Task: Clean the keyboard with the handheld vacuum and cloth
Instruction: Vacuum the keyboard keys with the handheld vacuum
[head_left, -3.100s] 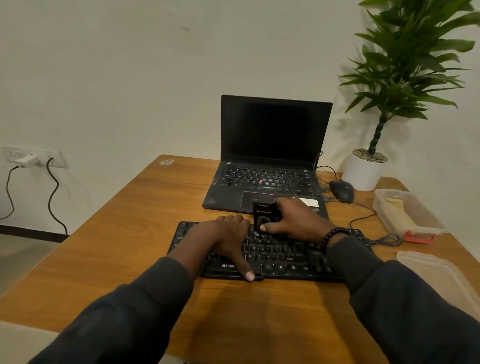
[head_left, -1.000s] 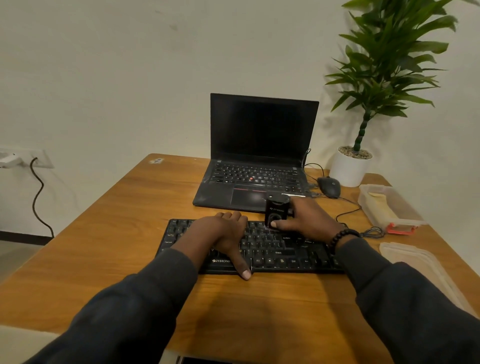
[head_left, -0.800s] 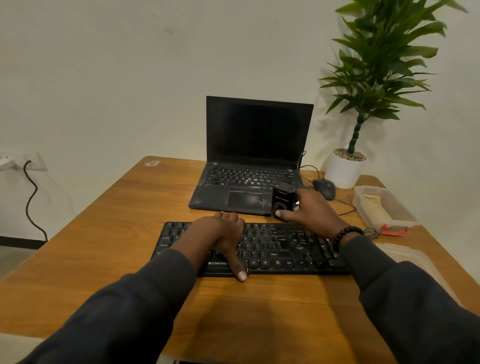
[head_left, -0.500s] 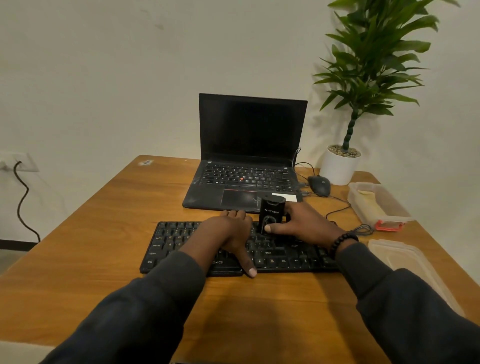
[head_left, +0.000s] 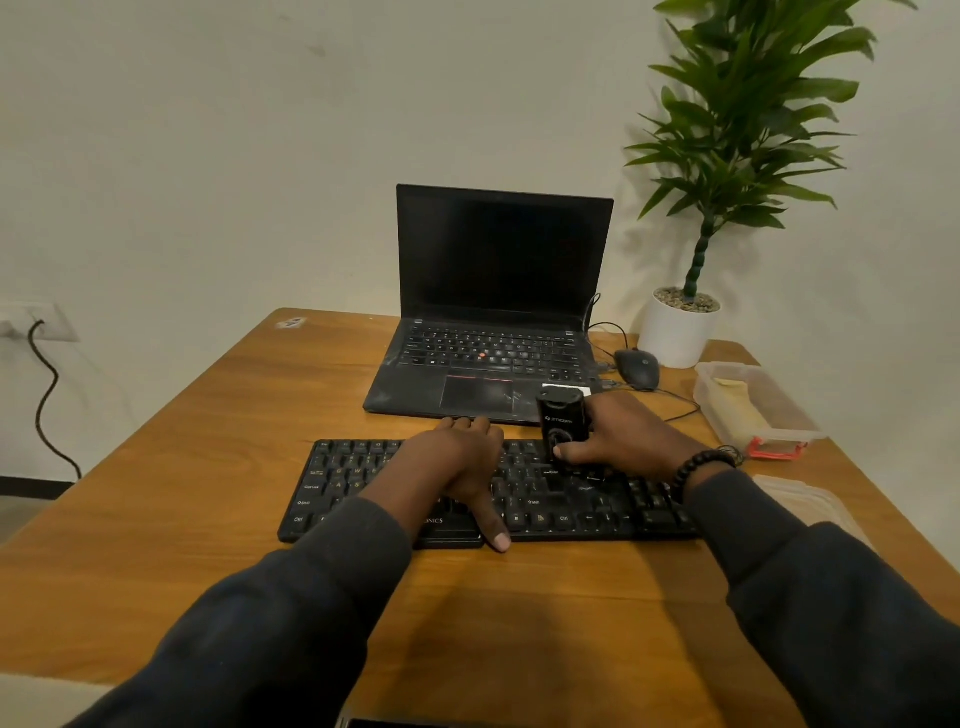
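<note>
Both hands stay: left hand (head_left: 457, 465) flat on keyboard (head_left: 571, 493), right hand (head_left: 623, 439) fingers apparently gripping handheld vacuum (head_left: 562, 423).

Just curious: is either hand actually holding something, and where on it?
The right hand grips the handheld vacuum around its lower body; the left hand only rests flat on the keyboard.
</note>
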